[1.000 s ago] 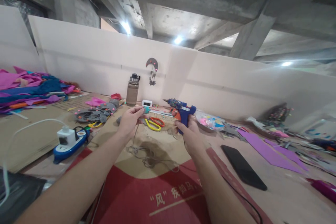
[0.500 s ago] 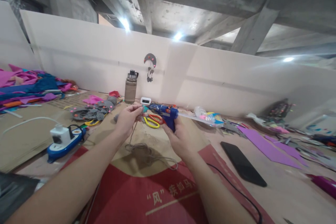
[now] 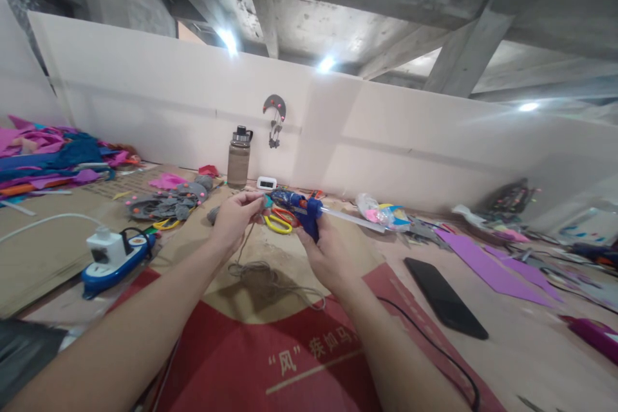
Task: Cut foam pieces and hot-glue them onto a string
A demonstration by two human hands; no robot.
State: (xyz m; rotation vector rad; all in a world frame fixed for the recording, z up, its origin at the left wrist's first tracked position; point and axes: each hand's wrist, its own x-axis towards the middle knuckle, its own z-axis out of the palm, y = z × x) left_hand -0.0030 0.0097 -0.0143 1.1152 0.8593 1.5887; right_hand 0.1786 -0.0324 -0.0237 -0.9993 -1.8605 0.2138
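Observation:
My right hand [image 3: 322,251] is wrapped round the grip of a blue hot glue gun [image 3: 309,207], a clear glue stick [image 3: 350,217] jutting from its back. The nozzle points left at a small teal piece [image 3: 268,201], pinched between the fingertips of my left hand [image 3: 237,219]. Whether nozzle and piece touch, I cannot tell. Below my left hand hangs a grey-brown cord [image 3: 248,244], its loose loops lying on the red and tan board [image 3: 226,360]. Just beyond the hands are scissors with yellow handles [image 3: 279,225] and a red-handled tool [image 3: 288,215].
To the left are a blue power strip [image 3: 118,267] with a white plug, grey felt pieces [image 3: 167,206] and a colourful fabric heap [image 3: 58,151]. A bottle [image 3: 238,161] stands by the white partition [image 3: 159,103]. A black phone [image 3: 444,296] and purple sheets [image 3: 490,267] lie right.
The view has shifted very slightly. The glue gun has tipped a little, its back end moving left, and more of the glue stick shows. Both hands keep their holds.

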